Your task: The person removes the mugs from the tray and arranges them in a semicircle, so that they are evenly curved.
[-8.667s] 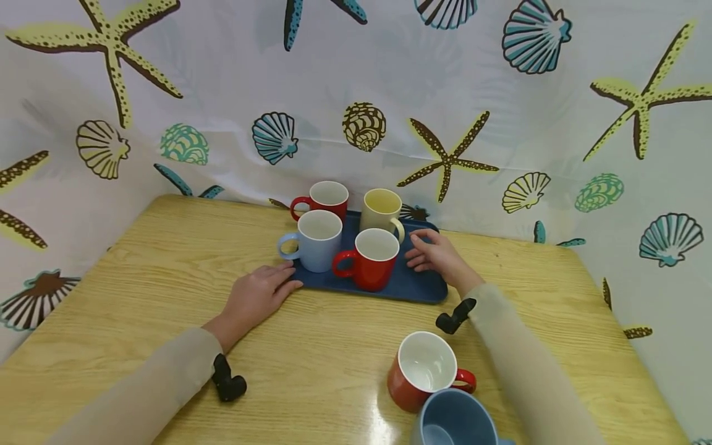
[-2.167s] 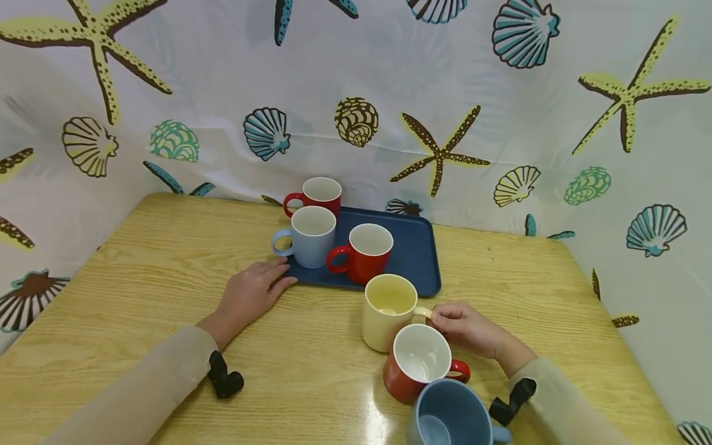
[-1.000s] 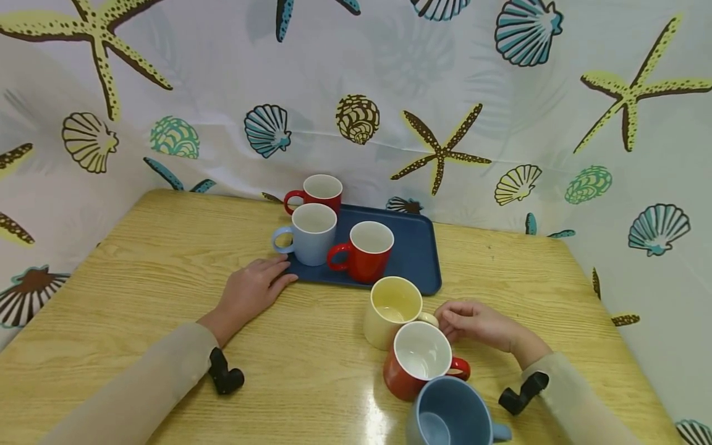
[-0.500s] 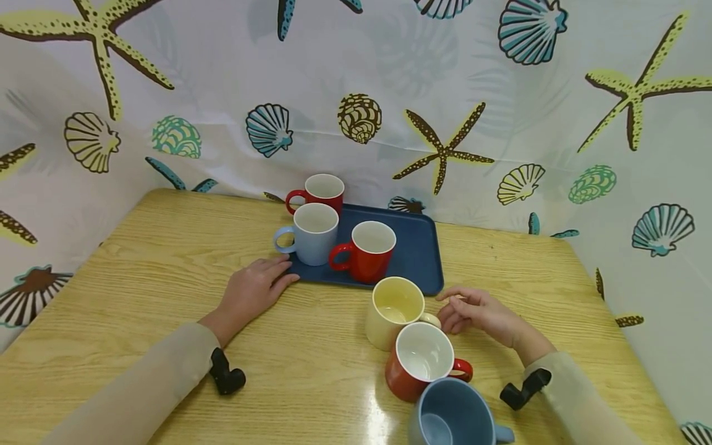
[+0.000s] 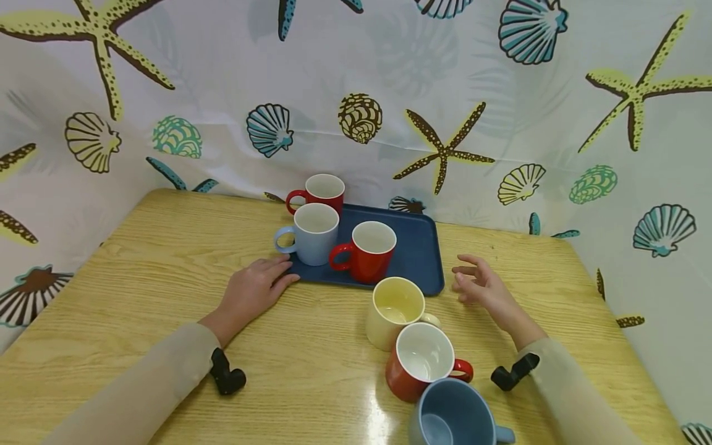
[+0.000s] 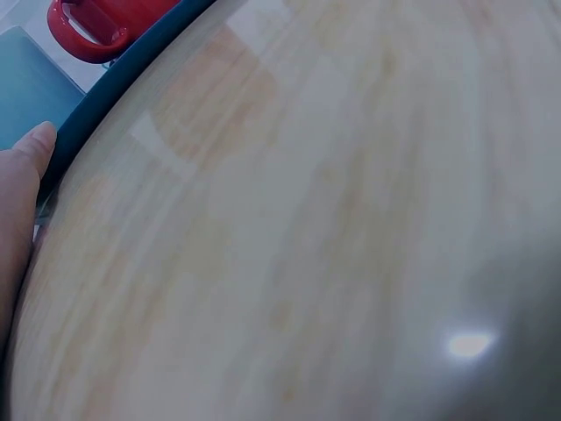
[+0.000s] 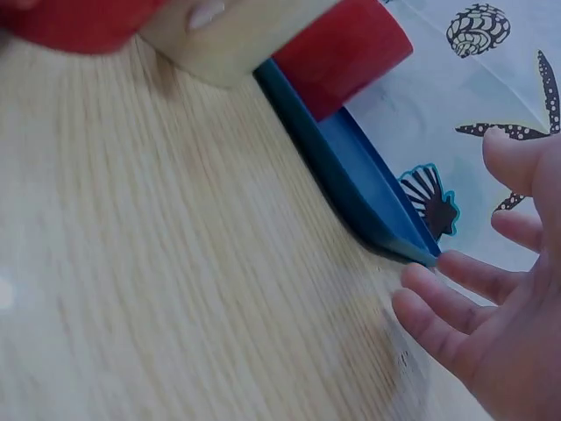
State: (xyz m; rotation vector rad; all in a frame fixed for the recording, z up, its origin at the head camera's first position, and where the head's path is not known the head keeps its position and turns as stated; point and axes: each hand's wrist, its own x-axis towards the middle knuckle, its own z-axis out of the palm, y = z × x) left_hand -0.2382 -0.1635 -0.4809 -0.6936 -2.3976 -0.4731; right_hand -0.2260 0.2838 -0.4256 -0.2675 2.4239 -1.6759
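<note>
My left hand (image 5: 250,293) rests at the front left corner of a navy tray (image 5: 417,253), fingertips on its rim. On the tray stand a light blue mug (image 5: 316,246), a red mug (image 5: 367,261) and, behind them, another red mug (image 5: 335,203). My right hand (image 5: 486,293) hovers just right of the tray, fingers loosely bent and holding nothing. In the right wrist view, its fingers (image 7: 443,303) are spread by the tray's corner. A cream mug (image 5: 379,322) stands on the table before the tray, its handle toward the right hand.
A red mug with a white inside (image 5: 402,374) stands close in front of the cream one, and a grey-blue mug (image 5: 453,414) nearer still, cut off by the frame. A shell-print cloth (image 5: 311,74) hangs behind and beside the wooden table (image 5: 300,371).
The cream mug went from the tray's back right to the table in front, held by its handle in my right hand. That hand then let go and moved up beside the tray. Left hand stayed.
</note>
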